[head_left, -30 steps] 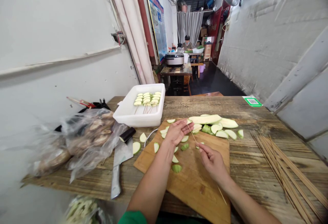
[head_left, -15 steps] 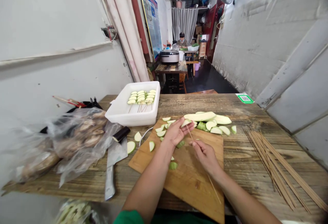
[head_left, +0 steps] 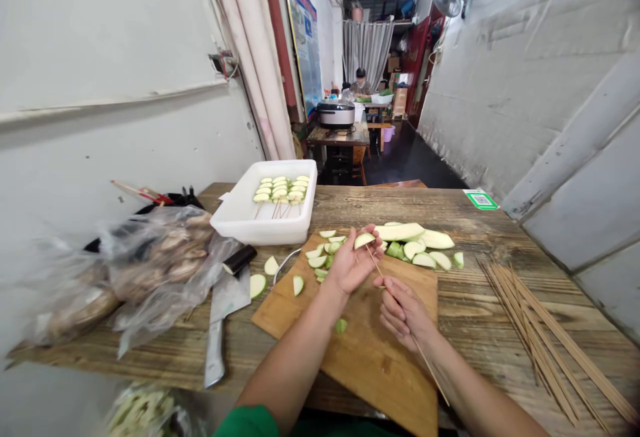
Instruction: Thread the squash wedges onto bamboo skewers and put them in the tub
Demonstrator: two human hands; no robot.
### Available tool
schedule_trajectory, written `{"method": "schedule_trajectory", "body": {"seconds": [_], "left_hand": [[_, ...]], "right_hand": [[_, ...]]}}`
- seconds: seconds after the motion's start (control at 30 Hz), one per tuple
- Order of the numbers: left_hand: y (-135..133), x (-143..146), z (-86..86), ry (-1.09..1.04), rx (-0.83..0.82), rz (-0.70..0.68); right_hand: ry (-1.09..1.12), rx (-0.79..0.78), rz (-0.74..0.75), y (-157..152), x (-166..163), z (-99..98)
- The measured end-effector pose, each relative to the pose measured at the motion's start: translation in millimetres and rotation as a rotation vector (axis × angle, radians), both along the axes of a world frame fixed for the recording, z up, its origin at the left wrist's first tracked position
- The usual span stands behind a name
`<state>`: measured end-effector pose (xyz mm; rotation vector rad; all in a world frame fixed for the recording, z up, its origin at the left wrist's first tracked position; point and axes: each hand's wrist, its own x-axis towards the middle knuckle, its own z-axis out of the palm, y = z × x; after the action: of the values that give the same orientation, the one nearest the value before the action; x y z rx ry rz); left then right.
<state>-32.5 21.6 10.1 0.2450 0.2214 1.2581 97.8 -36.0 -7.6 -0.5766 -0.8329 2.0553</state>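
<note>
My left hand (head_left: pixel 353 260), palm turned up, holds a pale half-round zucchini slice (head_left: pixel 364 240) with green skin along its curve. In my right hand (head_left: pixel 404 309) the fingers are closed around a long, thin bamboo skewer (head_left: pixel 434 375). Its far end meets the slice; whether the tip is inside cannot be made out. Both hands are above the wooden cutting board (head_left: pixel 385 363). Cut zucchini slices (head_left: pixel 316 262) lie on the board left of my left hand, and long zucchini halves (head_left: pixel 400 231) rest beyond it.
A white tray (head_left: pixel 260 231) of skewered slices stands at the back left. A cleaver (head_left: pixel 216 347), a dark-skinned vegetable piece (head_left: pixel 240 260) and plastic bags of mushrooms (head_left: pixel 175 250) are at left. Loose bamboo skewers (head_left: pixel 545 337) lie at right. Another person sits far back.
My right hand has turned and shifted slightly right and down, and the skewer's near end swings right. The slice stays in my left hand. The camera view has shifted a little.
</note>
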Motion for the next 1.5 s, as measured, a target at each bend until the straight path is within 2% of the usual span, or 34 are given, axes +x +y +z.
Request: {"method": "schedule_trajectory", "body": {"seconds": [0.17,0.33,0.47,0.7,1.27,1.5], "left_hand": [[-3,5,-0.9,0.146,0.042,0.08],[-5,11,-3.9,0.234,-0.003,0.135],[-7,17,-2.0,0.279,-0.054,0.168],[-8,23,-0.3,0.327,-0.119,0.191],[-8,27,-7.1,0.424,-0.092,0.242],[-13,34,-14.2,0.476,-0.058,0.198]], "right_hand": [[-0.119,0.046,-0.072,-2,-4,-2.7],[-0.438,0.252,-0.231,-3,-5,-12.0],[-0.562,0.374,-0.278,-3,-5,-17.6],[-0.587,0.366,-0.29,-5,-7,-18.7],[-0.595,0.301,-0.328,-6,-10,-20.2],[-0.58,0.336,-0.392,-2,-12,-21.3]]}}
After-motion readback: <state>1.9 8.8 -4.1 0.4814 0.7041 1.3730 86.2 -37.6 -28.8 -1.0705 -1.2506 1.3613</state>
